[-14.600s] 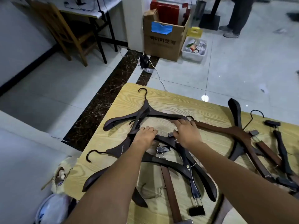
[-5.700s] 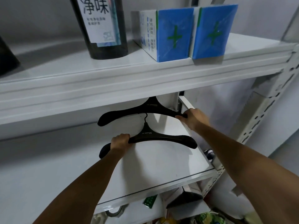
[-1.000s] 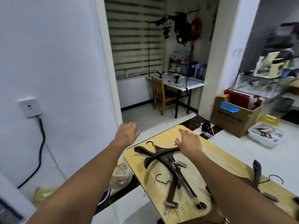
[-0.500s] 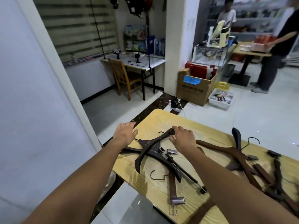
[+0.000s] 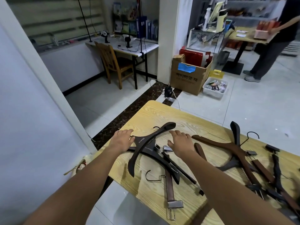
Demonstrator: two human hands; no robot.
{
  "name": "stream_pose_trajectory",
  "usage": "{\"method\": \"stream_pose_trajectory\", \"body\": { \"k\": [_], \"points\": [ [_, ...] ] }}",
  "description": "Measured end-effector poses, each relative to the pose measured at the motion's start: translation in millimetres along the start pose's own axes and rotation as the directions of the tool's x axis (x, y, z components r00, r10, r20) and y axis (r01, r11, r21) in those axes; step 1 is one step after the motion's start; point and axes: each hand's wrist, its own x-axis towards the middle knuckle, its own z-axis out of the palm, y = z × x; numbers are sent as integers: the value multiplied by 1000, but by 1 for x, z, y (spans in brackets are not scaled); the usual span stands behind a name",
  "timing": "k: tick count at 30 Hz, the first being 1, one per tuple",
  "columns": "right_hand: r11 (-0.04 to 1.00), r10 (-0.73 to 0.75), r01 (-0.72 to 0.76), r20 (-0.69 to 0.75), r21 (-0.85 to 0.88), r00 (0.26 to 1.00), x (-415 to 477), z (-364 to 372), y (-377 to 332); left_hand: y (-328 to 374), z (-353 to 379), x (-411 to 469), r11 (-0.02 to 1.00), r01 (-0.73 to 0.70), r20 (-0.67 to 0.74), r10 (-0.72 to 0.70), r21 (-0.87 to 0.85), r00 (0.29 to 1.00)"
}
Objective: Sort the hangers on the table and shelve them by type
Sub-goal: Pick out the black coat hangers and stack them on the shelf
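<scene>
Two dark wide-shouldered hangers [image 5: 146, 143] lie crossed at the near-left of the light wooden table [image 5: 162, 114]. My left hand [image 5: 121, 142] rests flat over the left end of the lower one, fingers straight. To their right hovers my right hand [image 5: 181, 143], fingers spread, holding nothing. A brown clip hanger [image 5: 169, 186] with a metal hook lies under the pair, pointing toward me. Lighter brown wide hangers [image 5: 227, 146] and several clip hangers [image 5: 276, 169] are piled at the right.
A white wall [image 5: 24, 127] stands close on the left, and a plastic bag [image 5: 81, 164] sits on the floor by the table's corner. Beyond are a cardboard box [image 5: 188, 77], a wooden chair [image 5: 113, 62], a desk and a standing person [image 5: 272, 46] at the far right.
The view has dropped closer to the table. My right hand has let go of the upper dark hanger's end and moved right of it. My left hand has come down onto the lower hanger.
</scene>
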Motion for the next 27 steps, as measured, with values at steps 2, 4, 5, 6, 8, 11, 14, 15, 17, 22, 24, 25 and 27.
{"method": "stream_pose_trajectory", "body": {
  "k": [2, 4, 5, 6, 8, 11, 14, 15, 17, 22, 24, 25, 27],
  "points": [
    [1000, -22, 22, 9, -5, 1000, 11, 2, 2, 1, 3, 6, 1000, 5, 6, -5, -2, 1000],
    [999, -47, 47, 20, -2, 999, 26, 4, 4, 1, 6, 12, 1000, 15, 20, -14, -10, 1000],
    [998, -62, 62, 24, -6, 998, 34, 5, 4, 2, 8, 16, 1000, 17, 25, -17, -8, 1000],
    [997, -76, 77, 24, -15, 997, 41, 5, 4, 1, 11, 18, 1000, 18, 31, -18, -5, 999],
    [994, -107, 108, 34, -30, 994, 58, 7, 4, 0, 18, 26, 999, 32, 61, -31, -9, 998],
    [984, -164, 167, 60, -62, 985, 82, 14, 3, -1, 31, 36, 999, 41, 89, -40, -12, 995],
    [967, -229, 238, 103, -86, 968, 109, 25, 0, -1, 43, 48, 998, 56, 105, -54, -14, 993],
    [961, -250, 262, 120, -93, 961, 117, 29, -1, 0, 46, 52, 998, 62, 112, -61, -13, 992],
    [947, -283, 301, 149, -111, 947, 132, 36, -4, 2, 49, 62, 998, 63, 118, -61, -13, 991],
    [931, -306, 339, 213, -139, 928, 163, 59, -14, 7, 59, 85, 998, 49, 119, -45, -38, 992],
    [926, -300, 344, 253, -152, 920, 171, 68, -16, 5, 65, 90, 998, 48, 128, -44, -29, 991],
    [923, -296, 347, 274, -163, 915, 175, 71, -17, 5, 68, 92, 999, 47, 131, -43, -24, 990],
    [914, -286, 355, 310, -195, 907, 183, 77, -15, 3, 71, 96, 999, 45, 123, -40, -30, 992]
  ]
}}
